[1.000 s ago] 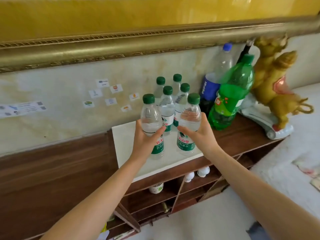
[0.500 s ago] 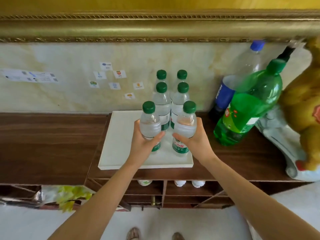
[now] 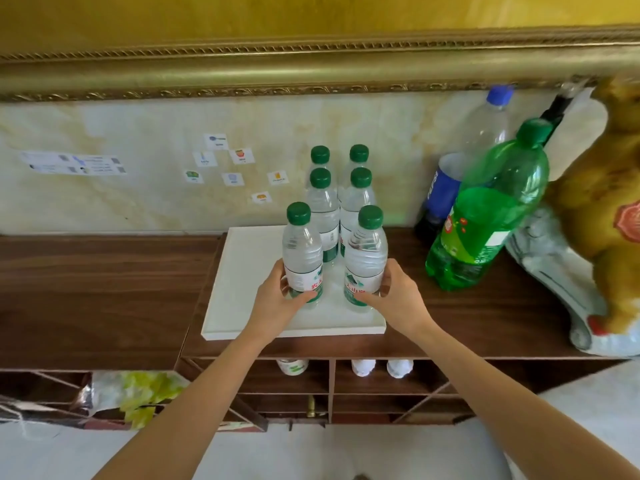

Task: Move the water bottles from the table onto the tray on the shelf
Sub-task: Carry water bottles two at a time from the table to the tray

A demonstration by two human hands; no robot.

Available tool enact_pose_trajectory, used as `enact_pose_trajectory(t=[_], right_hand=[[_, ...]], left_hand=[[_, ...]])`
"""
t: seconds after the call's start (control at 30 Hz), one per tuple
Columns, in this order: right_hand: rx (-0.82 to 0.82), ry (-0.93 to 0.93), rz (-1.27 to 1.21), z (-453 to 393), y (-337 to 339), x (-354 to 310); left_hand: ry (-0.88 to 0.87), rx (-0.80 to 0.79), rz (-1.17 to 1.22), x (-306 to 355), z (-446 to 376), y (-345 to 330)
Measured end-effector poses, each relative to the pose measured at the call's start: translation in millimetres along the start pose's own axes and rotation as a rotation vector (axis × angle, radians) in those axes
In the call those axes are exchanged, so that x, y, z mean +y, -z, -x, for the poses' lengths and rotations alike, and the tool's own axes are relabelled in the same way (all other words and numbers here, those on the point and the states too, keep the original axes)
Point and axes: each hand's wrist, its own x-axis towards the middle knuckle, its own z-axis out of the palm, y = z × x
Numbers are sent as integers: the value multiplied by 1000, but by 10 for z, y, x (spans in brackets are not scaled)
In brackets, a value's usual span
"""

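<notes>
Dark wooden shelf (image 3: 104,299) carrying a flat white tray (image 3: 242,271) with six bottles.
A clear green-capped water bottle (image 3: 302,251) is gripped by the left hand (image 3: 277,299); its twin (image 3: 366,258) by the right hand (image 3: 398,299), both standing on the tray.

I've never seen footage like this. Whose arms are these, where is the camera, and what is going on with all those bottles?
There is no machine here: a person wears a wide-angle camera on the head, so you look down along their own two bare arms. The left hand grips one small green-capped water bottle, and the right hand grips another water bottle. Both bottles stand at the front of a white tray on a dark wooden shelf. Four more of the same bottles stand behind them in two rows. Right of the tray stand a big green soda bottle, a blue-capped bottle and a golden figurine. Small stickers dot the wall behind.
</notes>
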Motion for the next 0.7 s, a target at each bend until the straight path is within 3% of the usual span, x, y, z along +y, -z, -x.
enact_pose_trajectory(t=[0.7], right_hand=[[75, -33, 10, -233, -91, -69]], left_hand=[[-27, 17, -8, 5, -185, -324]])
